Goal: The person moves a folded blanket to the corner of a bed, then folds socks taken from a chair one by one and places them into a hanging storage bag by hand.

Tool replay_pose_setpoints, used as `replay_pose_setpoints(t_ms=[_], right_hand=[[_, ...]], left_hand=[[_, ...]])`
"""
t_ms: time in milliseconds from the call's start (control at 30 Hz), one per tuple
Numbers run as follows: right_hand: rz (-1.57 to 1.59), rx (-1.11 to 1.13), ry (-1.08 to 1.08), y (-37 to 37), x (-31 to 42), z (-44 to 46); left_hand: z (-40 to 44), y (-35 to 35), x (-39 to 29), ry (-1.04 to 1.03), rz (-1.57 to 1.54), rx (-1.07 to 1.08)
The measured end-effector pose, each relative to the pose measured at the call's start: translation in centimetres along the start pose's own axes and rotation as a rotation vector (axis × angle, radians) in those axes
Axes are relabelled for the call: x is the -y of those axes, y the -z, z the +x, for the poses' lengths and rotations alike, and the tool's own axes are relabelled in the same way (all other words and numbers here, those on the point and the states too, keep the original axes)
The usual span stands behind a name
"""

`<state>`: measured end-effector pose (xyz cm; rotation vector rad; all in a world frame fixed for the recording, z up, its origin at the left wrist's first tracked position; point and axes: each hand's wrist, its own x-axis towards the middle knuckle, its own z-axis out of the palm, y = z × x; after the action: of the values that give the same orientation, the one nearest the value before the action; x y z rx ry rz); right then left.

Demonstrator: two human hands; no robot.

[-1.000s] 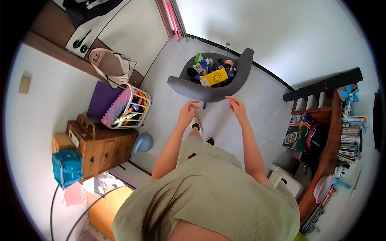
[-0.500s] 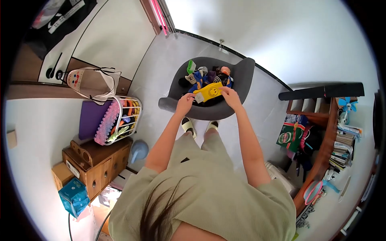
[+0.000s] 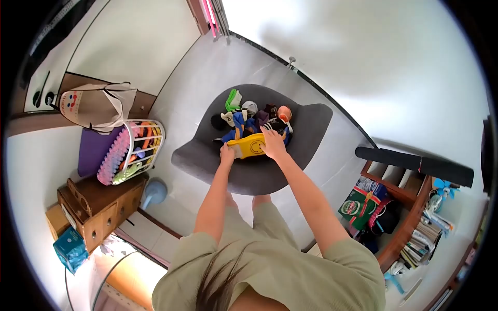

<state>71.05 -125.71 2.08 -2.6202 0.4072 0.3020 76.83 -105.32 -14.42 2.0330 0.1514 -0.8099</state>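
Observation:
A yellow sock (image 3: 248,147) with a smiley face and a pale end is stretched between my two hands, at the near side of a sock pile. My left hand (image 3: 226,155) is closed on its pale left end. At the right end, my right hand (image 3: 273,145) holds the sock, fingers pointing toward the pile. Behind it lie mixed socks: a green and white one (image 3: 233,100), a blue one (image 3: 239,124), an orange bundle (image 3: 284,113) and several dark ones. All of them rest on the seat of a grey armchair (image 3: 313,122).
To the left stand a white basket (image 3: 158,136) of colourful things, a beige bag (image 3: 122,103) and a wooden cabinet (image 3: 106,217) with a blue packet (image 3: 71,250). At right are a wooden shelf (image 3: 397,249), a green bag (image 3: 358,205) and a long black roll (image 3: 415,165).
The view has shifted closer over the chair, which now sits lower in the picture. My right hand has moved further over the sock, and the sock lies more level.

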Motion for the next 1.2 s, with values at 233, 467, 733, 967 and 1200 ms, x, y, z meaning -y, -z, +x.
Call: replay_pose_setpoints(t_ms=[233,467,733,967,1200], right_hand=[[-0.096,0.127,-0.003,-0.5,-1.9,0.9],[0.536,0.148,-0.158,4.6,-1.3,-0.2],[1.787,0.495,-0.410,10.8,3.6,-3.8],[2.107,0.727,-0.311,12.0,10.6,-7.6],[1.679,0.649,-0.214,10.0,17.7,-8.1]], left_hand=[[-3.5,0.7,-4.4,0.052,0.095,0.087],[-8.7,5.3,-13.5,-0.057,-0.263,0.215],[-18.8,13.5,-22.4,-0.045,-0.378,0.195],[-26.1,18.1,-21.2,-0.046,-0.561,-0.059],[-30.6,21.1,-17.8,-0.067,-0.967,-0.345]])
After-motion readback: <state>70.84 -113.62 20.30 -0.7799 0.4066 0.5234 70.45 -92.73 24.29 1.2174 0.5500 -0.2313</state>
